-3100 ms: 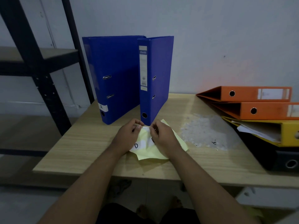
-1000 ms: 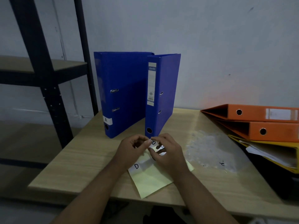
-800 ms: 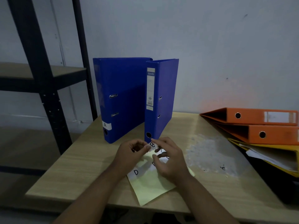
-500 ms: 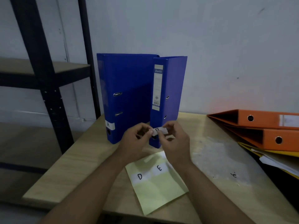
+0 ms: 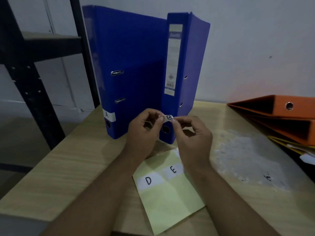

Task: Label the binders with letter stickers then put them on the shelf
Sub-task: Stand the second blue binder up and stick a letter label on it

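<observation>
Left hand (image 5: 144,132) and right hand (image 5: 192,133) each pinched an end of the B sticker (image 5: 167,117) | likely light, floppy, tacky; best held by edges | held against second blue binder (image 5: 179,74) spine.

Left binder (image 5: 129,65): deep blue, silver ring slots. Right binder (image 5: 192,65): same blue. Spine label (image 5: 173,60): pale grey-white, bluish brand strip at top, dark barcode near foot. A sticker (image 5: 109,115): white, black handwritten letter. B sticker (image 5: 168,117): white, black letter. Backing sheet (image 5: 170,201): plain pale yellow. D sticker (image 5: 149,181), E sticker (image 5: 173,170): white, black letters. Table (image 5: 68,167): light beige wood grain. Patch (image 5: 247,159) on table: whitish, speckled. Upper orange binder (image 5: 298,104), lower orange binder (image 5: 289,128): bright orange. Yellow binder (image 5: 289,144): yellow edge. Shelf frame (image 5: 34,92): black. Wall (image 5: 255,40): pale grey-white.
</observation>
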A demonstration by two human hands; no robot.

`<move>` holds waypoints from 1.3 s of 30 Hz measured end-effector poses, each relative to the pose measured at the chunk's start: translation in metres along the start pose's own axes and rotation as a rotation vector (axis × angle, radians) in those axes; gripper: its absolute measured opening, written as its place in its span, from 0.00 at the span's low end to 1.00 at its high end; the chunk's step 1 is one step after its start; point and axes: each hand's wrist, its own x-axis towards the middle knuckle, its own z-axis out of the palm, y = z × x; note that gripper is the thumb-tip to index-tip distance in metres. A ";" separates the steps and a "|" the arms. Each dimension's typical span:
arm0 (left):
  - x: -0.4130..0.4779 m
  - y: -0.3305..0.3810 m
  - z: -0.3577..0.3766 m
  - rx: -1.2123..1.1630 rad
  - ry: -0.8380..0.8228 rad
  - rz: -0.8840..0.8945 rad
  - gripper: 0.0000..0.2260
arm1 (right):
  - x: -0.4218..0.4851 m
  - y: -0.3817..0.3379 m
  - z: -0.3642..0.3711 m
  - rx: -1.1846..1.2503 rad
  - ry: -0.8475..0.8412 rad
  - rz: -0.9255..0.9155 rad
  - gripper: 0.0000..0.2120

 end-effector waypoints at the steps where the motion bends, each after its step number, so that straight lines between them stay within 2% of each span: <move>1: -0.001 -0.001 0.000 0.006 -0.002 0.004 0.03 | 0.000 0.001 0.000 0.014 -0.002 0.024 0.04; 6: 0.000 -0.006 0.000 0.007 0.033 -0.034 0.08 | 0.001 0.001 -0.003 0.033 0.051 0.104 0.06; 9: -0.002 -0.006 -0.001 0.020 0.079 -0.070 0.05 | 0.001 0.003 -0.005 0.019 0.037 0.150 0.02; 16: -0.004 -0.007 -0.002 0.039 0.110 -0.101 0.03 | 0.000 0.000 -0.005 0.005 0.012 0.183 0.03; 21: -0.001 -0.010 -0.001 0.048 0.155 -0.105 0.06 | 0.000 0.002 -0.003 0.006 0.017 0.187 0.07; 26: 0.002 -0.011 0.001 0.044 0.147 -0.113 0.10 | 0.002 0.004 -0.002 -0.030 0.016 0.168 0.04; 39: 0.005 -0.017 0.003 0.089 0.132 -0.141 0.10 | 0.002 0.006 0.000 -0.080 0.023 0.147 0.04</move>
